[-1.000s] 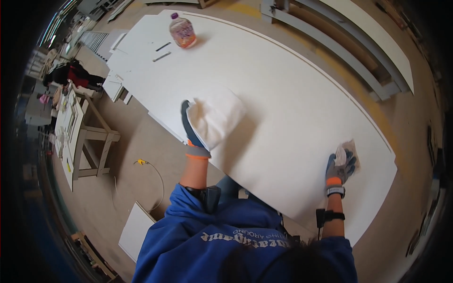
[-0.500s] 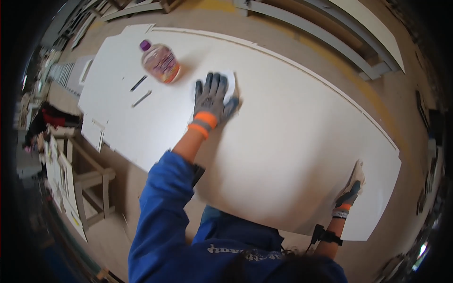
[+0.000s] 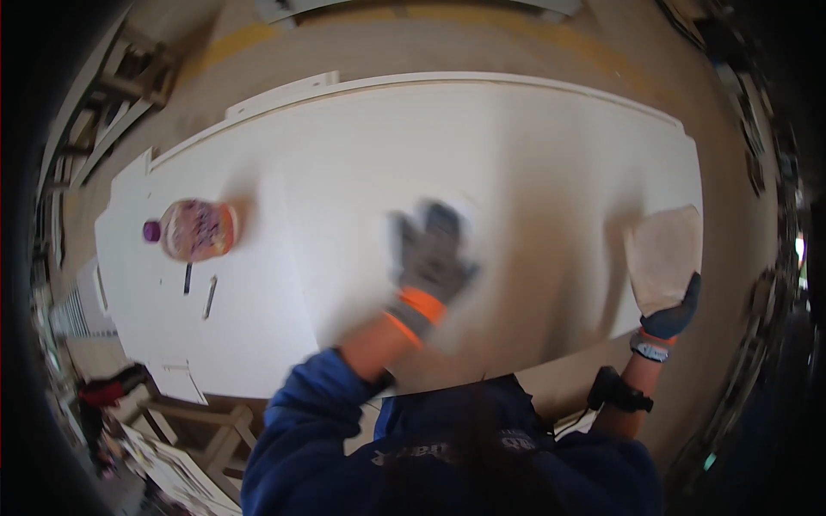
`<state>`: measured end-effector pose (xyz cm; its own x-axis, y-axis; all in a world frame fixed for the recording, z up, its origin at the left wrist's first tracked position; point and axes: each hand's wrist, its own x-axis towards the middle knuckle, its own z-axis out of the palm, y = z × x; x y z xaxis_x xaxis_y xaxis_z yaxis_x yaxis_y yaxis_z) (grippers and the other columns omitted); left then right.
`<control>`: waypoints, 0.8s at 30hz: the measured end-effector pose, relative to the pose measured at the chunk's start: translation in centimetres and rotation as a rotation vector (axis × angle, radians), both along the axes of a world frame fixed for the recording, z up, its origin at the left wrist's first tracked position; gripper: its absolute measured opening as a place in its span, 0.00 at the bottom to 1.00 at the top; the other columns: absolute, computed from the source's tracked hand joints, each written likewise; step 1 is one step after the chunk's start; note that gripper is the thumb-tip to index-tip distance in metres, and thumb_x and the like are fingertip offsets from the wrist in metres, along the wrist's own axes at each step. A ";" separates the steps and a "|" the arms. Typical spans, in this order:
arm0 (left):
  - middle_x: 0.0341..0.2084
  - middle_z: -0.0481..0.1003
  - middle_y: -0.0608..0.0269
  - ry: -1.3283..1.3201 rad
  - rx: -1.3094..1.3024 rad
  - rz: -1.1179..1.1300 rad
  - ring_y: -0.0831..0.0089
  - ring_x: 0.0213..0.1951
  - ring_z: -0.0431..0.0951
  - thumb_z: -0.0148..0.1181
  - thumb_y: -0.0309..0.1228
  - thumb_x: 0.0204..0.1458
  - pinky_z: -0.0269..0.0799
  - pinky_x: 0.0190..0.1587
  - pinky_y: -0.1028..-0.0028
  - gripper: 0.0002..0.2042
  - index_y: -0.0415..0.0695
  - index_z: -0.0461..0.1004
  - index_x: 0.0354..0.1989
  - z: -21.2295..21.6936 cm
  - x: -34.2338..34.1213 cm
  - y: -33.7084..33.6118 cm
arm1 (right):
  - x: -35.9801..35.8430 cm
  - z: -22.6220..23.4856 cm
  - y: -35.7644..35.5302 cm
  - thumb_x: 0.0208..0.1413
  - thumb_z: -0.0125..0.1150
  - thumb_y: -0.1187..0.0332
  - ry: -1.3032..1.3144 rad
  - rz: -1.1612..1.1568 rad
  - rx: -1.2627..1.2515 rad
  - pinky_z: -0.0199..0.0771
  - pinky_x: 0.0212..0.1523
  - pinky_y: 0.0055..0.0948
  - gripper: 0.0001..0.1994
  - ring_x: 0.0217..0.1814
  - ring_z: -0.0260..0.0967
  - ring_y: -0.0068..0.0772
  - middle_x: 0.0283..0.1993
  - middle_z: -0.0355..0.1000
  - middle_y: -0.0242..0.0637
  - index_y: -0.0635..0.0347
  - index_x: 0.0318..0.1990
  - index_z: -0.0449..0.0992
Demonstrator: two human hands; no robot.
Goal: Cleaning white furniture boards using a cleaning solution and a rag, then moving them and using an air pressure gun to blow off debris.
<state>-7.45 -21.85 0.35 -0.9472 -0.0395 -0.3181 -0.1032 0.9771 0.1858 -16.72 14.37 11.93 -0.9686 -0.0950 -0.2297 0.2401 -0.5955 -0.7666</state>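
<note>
1. At the far left, another person (image 3: 112,389) in dark and red clothing shows low in the view, partly blurred and bent by the lens.
2. Nearby, a wooden stand (image 3: 211,434) reaches to the lower edge of the large white panel (image 3: 344,155), which spans most of the view.
3. On the panel's left part is a clear bottle (image 3: 200,230) with a purple cap pointing left and orange liquid at the opposite end.
4. Just below the bottle are a short dark strip (image 3: 188,279) and, to its right, a slim grey tool (image 3: 209,298); they lie apart.
5. Near the panel's middle, the left hand (image 3: 434,267), in a grey glove with an orange cuff, is palm down with its fingers spread and extended, clasping nothing visible. It is blurred; a pale patch shows by the fingertips, but what lies beneath the palm cannot be told.
6. At the panel's right end, the right hand (image 3: 675,316), also gloved, grips a beige cloth (image 3: 667,258) by its lower right part. The cloth spreads over the panel's end; whether it touches the surface is unclear.
</note>
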 end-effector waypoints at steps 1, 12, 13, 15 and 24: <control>0.66 0.54 0.54 -0.005 -0.131 0.067 0.58 0.68 0.49 0.49 0.56 0.49 0.41 0.62 0.38 0.38 0.41 0.58 0.63 -1.6 -2.0 -3.7 | 0.0 -0.6 0.5 0.61 0.44 0.52 -0.007 -0.028 -0.008 0.52 0.66 0.56 0.29 0.69 0.52 0.50 0.68 0.55 0.41 0.58 0.65 0.58; 0.66 0.54 0.52 0.584 0.041 -0.375 0.58 0.69 0.45 0.41 0.61 0.51 0.33 0.68 0.48 0.40 0.39 0.58 0.63 -11.8 -17.6 16.8 | 8.1 -0.6 6.4 0.61 0.43 0.52 0.083 -0.166 0.020 0.48 0.68 0.53 0.28 0.69 0.52 0.47 0.68 0.57 0.40 0.57 0.65 0.60; 0.64 0.56 0.51 0.255 0.189 -0.750 0.56 0.68 0.47 0.44 0.61 0.50 0.34 0.68 0.49 0.40 0.40 0.58 0.63 -6.4 -13.5 21.7 | 9.2 0.3 8.1 0.62 0.43 0.53 0.113 -0.250 0.039 0.47 0.68 0.53 0.27 0.69 0.52 0.47 0.67 0.57 0.40 0.57 0.64 0.60; 0.64 0.55 0.49 0.175 0.549 -0.896 0.56 0.69 0.45 0.53 0.58 0.45 0.34 0.68 0.49 0.42 0.38 0.57 0.62 -6.1 -4.6 22.4 | 9.8 0.5 8.2 0.62 0.43 0.54 0.151 -0.215 0.020 0.47 0.69 0.51 0.26 0.69 0.53 0.45 0.67 0.58 0.39 0.57 0.64 0.61; 0.68 0.47 0.52 0.378 -0.199 0.090 0.57 0.70 0.42 0.43 0.57 0.55 0.32 0.68 0.51 0.39 0.42 0.49 0.68 -6.5 -15.5 -2.1 | 10.3 -3.7 15.7 0.63 0.43 0.54 0.272 -0.192 -0.203 0.47 0.69 0.49 0.26 0.69 0.54 0.44 0.67 0.58 0.39 0.59 0.63 0.62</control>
<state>-22.99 -23.93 -6.11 -0.9856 -0.1529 0.0727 -0.1506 0.9879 0.0360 -6.42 30.03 8.21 -0.9961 0.0772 0.0426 -0.0863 -0.7562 -0.6486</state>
